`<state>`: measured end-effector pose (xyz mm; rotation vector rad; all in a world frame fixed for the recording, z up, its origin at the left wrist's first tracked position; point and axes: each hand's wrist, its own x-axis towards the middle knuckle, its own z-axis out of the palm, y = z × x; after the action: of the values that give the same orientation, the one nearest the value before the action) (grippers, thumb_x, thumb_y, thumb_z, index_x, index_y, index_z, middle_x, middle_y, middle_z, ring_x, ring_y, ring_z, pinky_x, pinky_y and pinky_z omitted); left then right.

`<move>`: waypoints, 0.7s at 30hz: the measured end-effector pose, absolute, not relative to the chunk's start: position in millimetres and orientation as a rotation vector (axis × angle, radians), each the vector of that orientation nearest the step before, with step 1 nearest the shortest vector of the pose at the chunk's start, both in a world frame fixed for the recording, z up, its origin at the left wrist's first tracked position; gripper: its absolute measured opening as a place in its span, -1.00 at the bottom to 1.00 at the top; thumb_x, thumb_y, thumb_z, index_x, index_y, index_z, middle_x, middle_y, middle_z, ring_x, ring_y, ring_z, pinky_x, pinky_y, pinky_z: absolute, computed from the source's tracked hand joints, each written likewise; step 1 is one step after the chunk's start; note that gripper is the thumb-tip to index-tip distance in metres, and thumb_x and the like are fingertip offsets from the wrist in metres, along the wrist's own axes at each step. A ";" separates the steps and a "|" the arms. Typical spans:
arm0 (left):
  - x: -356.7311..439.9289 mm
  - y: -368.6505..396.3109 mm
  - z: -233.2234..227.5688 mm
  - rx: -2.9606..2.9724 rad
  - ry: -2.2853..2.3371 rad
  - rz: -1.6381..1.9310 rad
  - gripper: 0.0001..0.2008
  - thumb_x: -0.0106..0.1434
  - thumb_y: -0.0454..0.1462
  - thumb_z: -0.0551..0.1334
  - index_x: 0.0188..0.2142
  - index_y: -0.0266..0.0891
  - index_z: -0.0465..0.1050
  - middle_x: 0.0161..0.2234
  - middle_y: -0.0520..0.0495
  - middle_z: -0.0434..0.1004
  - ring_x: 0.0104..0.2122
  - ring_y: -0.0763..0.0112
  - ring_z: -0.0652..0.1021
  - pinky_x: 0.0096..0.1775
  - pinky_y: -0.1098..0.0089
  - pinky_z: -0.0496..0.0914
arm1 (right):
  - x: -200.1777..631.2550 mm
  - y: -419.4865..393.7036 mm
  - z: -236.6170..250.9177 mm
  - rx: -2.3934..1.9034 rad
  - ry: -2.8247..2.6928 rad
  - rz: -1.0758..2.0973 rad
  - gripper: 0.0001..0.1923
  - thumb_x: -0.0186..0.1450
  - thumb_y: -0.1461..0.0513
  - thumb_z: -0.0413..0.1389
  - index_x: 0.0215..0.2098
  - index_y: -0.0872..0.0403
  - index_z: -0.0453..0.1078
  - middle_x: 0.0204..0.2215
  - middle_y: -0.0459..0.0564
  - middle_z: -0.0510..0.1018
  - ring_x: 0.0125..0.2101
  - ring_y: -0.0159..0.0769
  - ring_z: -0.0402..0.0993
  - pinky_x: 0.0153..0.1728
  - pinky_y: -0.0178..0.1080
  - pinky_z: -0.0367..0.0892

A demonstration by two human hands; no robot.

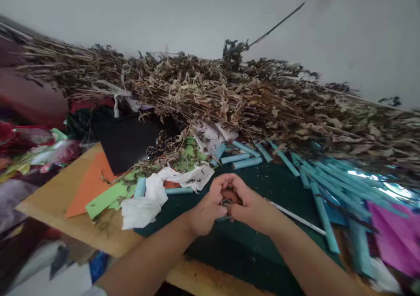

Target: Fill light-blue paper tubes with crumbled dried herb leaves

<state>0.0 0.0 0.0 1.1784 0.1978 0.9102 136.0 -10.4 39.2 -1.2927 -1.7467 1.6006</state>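
"Where are the hands?"

"Both are over the dark green sheet (278,186) on the wooden counter (54,195), the left hand (205,213) and the right hand (251,204) meeting at the middle."

"And the fingers?"

"On both hands they curl inward, closed around a small ring-shaped thing (225,202). It sits between the two thumbs, above the sheet. It's too blurred and covered for me to say what it is."

"What lies to the left?"

"Just beside the left hand, a crumpled white tissue (141,204). Farther left come a light green strip (106,195) and an orange sheet (85,188), with a black sheet (131,140) on the far side of them."

"To the right?"

"A thin white stick (297,217) lies near the right forearm. Beyond it, many blue tubes (341,184) are heaped beside a magenta sheet (393,232)."

"And at the far side?"

"Dried leafy stalks (210,92) are piled along the wall (147,15), with several short blue tubes on their near side."
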 end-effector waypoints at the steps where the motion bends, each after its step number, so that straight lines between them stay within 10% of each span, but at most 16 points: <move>1: -0.3 -1.9 -0.5 1.169 0.208 0.913 -0.46 0.04 -0.12 0.12 0.00 -0.10 -0.03 -0.39 0.01 0.24 -0.49 0.51 0.28 -0.45 0.48 0.21 | 132.8 -9.9 40.8 -1.262 -1.720 1.631 -0.66 0.03 0.36 -0.07 -0.20 0.02 0.07 -0.49 -0.15 0.28 -0.54 -0.46 0.21 -0.57 -0.38 0.16; 12: -3.8 7.1 5.8 1.116 0.256 0.859 -0.57 -0.09 -0.35 0.09 -0.14 -0.22 0.25 -0.31 -0.06 0.31 -0.51 0.46 0.37 -0.50 0.47 0.24 | 118.8 -6.2 30.6 -1.065 -1.352 1.752 -0.69 -0.09 0.42 -0.06 -0.35 0.07 0.13 -0.50 -0.15 0.28 -0.53 -0.47 0.20 -0.70 -0.48 0.08; 21: 0.3 9.5 6.2 1.086 0.319 0.823 -0.68 -0.11 -0.39 0.07 -0.28 -0.30 0.30 -0.62 0.08 0.31 -0.66 0.52 0.37 -0.55 0.51 0.15 | 138.5 1.3 25.8 -0.738 -1.213 1.958 -0.78 -0.01 0.24 0.05 -0.37 0.13 0.19 -0.52 -0.15 0.29 -0.61 -0.43 0.33 -0.56 -0.30 0.30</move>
<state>0.3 9.5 6.2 1.0860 0.3193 0.8228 138.5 1.3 25.8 -0.7380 -1.2134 1.9577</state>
